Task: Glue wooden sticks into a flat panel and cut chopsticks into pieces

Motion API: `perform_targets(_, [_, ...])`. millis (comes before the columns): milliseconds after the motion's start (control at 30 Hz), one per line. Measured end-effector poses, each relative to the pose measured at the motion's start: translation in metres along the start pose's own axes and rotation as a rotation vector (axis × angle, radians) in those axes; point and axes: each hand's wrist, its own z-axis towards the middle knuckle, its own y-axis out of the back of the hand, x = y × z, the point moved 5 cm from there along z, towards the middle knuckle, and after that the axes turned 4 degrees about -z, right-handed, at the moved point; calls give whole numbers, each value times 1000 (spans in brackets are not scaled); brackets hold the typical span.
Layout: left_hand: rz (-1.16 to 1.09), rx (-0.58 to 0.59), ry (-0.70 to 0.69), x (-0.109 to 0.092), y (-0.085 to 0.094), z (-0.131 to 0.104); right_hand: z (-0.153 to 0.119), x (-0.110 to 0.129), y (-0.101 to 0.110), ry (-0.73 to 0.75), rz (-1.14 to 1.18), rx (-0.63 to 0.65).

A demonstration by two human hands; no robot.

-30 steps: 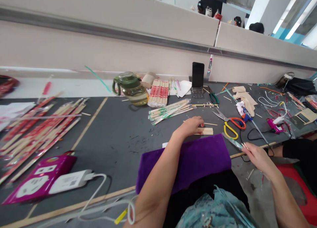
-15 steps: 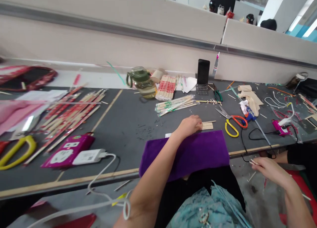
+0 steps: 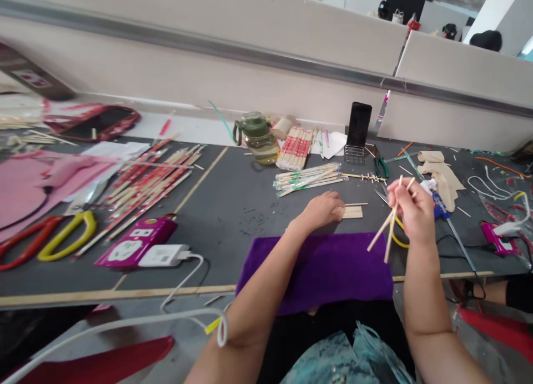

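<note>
My right hand [image 3: 413, 210] is raised over the table at the right, its fingers closed round a few thin wooden sticks [image 3: 391, 234] that cross and point down. Beneath their tips lies a purple cloth [image 3: 333, 267] along the table edge and over my lap. Just beyond the cloth, my left hand [image 3: 322, 210] is on the table, fingers curled together at the left end of a flat row of short wooden sticks [image 3: 353, 212]. The fingers cover that end of the row. Scissors with a yellow handle [image 3: 400, 237] are partly hidden behind my right hand.
Ahead lie wrapped chopsticks [image 3: 308, 178], a stick piece with crossbars [image 3: 364, 176], pliers [image 3: 380, 166], a phone on a stand [image 3: 358, 125] and a teapot [image 3: 258, 136]. At left are red-wrapped chopsticks [image 3: 154, 184], scissors [image 3: 66, 237] and a pink power bank [image 3: 137, 242] with a cable.
My right hand has come up from beside the table at the right to above the cloth, bringing the sticks. My left hand stays by the short sticks. The view has shifted left.
</note>
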Motion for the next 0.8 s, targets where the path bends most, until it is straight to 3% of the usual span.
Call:
perform_targets(100, [-141,-9,21,8,8,9,38,-26,-22,-13,121,-111])
perform_targets(233, [-582,-302,28,9,30,22,70,-76,-57,-175,231,-74])
perform_targets(333, [-951,-173,-94,-4,25,30,78,-96,-69,-211,236,-159])
perform_targets(400, [-1098,-163,-107,-5,19,33,81,-94,-73,-176,178,-194])
perform_targets(567, [-1121,-459,14,22,14,35,89,-67,-97,-7,31,-6])
perform_targets(667, [-1037,-589,44,32,16,31,89,-59,-113,-37,135,112])
perform_targets(800, [-900,-736,40,31,21,24,83,-51,-125,-89,233,243])
